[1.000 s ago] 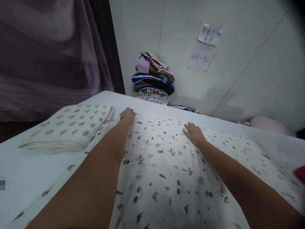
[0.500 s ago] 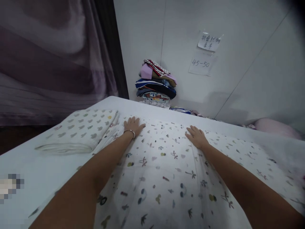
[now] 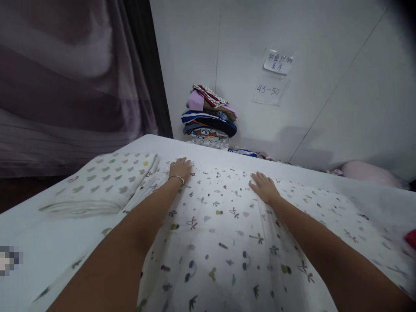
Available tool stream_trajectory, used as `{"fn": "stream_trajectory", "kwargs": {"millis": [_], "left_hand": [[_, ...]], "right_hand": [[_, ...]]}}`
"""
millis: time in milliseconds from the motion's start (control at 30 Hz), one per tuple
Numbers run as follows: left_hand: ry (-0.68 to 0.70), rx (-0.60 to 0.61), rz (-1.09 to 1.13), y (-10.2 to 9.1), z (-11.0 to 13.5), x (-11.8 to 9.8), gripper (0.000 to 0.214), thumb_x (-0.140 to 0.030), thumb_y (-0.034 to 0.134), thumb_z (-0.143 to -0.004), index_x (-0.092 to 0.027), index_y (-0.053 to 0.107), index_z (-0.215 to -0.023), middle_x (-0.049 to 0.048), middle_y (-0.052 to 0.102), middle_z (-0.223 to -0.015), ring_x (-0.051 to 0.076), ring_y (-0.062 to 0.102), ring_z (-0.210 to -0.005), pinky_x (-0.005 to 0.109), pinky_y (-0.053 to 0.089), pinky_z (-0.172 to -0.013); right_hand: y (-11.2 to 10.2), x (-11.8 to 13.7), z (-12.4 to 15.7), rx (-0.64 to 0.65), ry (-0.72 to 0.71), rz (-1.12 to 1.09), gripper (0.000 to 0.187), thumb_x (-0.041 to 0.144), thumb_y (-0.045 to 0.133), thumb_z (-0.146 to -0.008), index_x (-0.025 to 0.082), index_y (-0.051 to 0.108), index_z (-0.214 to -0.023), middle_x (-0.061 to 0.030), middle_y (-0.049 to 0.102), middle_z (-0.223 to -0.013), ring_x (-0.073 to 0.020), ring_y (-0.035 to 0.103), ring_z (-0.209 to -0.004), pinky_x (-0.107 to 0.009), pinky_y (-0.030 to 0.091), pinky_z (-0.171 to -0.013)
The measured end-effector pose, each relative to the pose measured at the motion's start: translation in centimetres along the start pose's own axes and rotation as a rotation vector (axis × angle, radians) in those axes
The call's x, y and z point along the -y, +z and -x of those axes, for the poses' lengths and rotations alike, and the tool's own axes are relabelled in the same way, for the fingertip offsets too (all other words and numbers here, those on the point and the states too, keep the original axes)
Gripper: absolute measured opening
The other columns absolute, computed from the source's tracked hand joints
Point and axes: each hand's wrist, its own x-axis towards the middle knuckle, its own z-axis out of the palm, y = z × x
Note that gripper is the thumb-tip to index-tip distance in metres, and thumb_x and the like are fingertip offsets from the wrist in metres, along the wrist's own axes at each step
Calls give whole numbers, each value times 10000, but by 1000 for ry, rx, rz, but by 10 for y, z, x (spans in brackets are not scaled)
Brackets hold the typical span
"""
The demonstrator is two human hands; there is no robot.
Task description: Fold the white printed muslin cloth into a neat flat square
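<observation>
- On the left of the frame, a folded white cloth printed with grey rounded shapes (image 3: 107, 177) lies on the white, smooth worktop (image 3: 26, 229), close against the spread fabric; we would smooth away from it so it does not get dragged.
- Across the middle and right lies the thin white cloth with small palm, rainbow and leaf prints (image 3: 221, 260); we would do best to press lightly and evenly with flat palms, easing the slack outward rather than pushing it into ridges.
- Below the right hand (image 3: 264, 188), soft creases run toward the bottom of the frame; in our judgement these want the slowest strokes, with the far edge squared along the worktop.
- Our left hand (image 3: 180, 170), at upper centre-left, lies palm down near the printed cloth's far edge, its fingers extended and slightly parted, touching the fabric without pinching it, as far as we can see.
- Our right hand, right of centre, is also palm down near that far edge; its fingers are loosely spread, the thumb set apart toward the left, resting on the cloth with nothing visibly gripped.
- What lies under either palm is hidden, so we cannot tell how firmly we press.
</observation>
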Motion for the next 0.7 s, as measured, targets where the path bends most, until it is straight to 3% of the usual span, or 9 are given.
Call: {"fn": "stream_trajectory", "kwargs": {"millis": [100, 200, 467, 700], "left_hand": [[59, 26, -4, -1, -12, -4, 409, -217, 303, -895, -255, 518, -1240, 68, 504, -1327, 211, 398, -1227, 362, 371, -952], [61, 42, -5, -1, -26, -6, 359, -184, 353, -874, -225, 600, -1132, 98, 587, -1194, 230, 436, -1180, 355, 368, -937], [-135, 26, 14, -2, -52, -14, 354, -169, 342, -875, -159, 637, -1070, 155, 578, -1177, 281, 445, -1179, 418, 350, -935], [-273, 116, 106, 1, -54, -20, 369, -207, 364, -858, -181, 630, -1112, 137, 628, -1148, 288, 561, -1061, 389, 471, -812]], "right_hand": [[-2, 1, 0, 10, -1, 0, 603, 553, 203, -915, 244, 293, -1425, -70, 228, -1510, -238, 179, -1384, -461, 196, -1084], [-4, 1, 0, 25, -6, 8, 591, 553, 196, -917, 251, 335, -1406, -67, 238, -1507, -244, 180, -1383, -461, 198, -1082], [-5, 1, 1, 28, 10, -3, 637, 586, 163, -911, 243, 273, -1436, -87, 152, -1528, -268, 131, -1394, -465, 208, -1073], [-7, 1, -1, 58, -1, 6, 608, 574, 180, -913, 259, 304, -1418, -72, 203, -1518, -257, 151, -1389, -457, 179, -1082]]}}
